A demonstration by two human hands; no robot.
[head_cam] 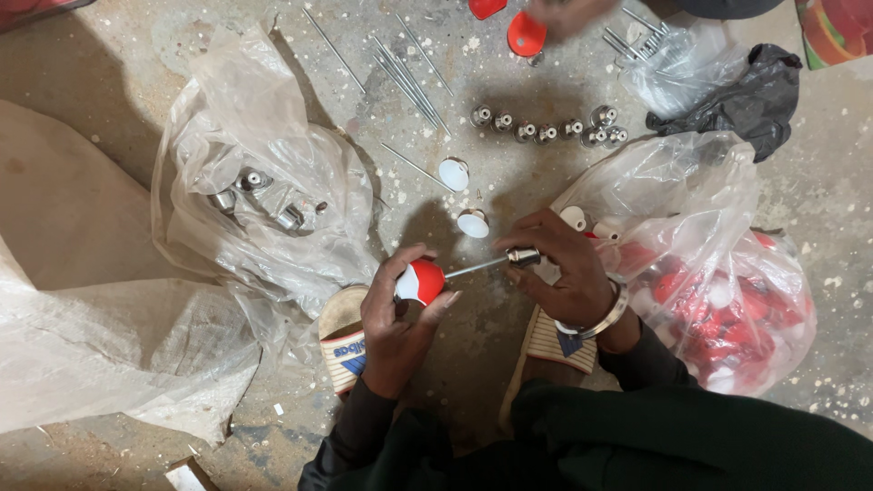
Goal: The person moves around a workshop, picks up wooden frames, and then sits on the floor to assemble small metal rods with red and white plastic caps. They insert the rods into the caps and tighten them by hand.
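Observation:
My left hand grips a red and white knob with a thin metal rod sticking out of it to the right. My right hand pinches a small silver metal cap at the rod's far end. A metal bangle circles my right wrist. Two white round caps lie on the concrete floor just above my hands.
A row of several silver caps and loose metal rods lie further up. A clear bag of silver parts sits left, a bag of red and white knobs right. Another person's hand holds a red piece at top.

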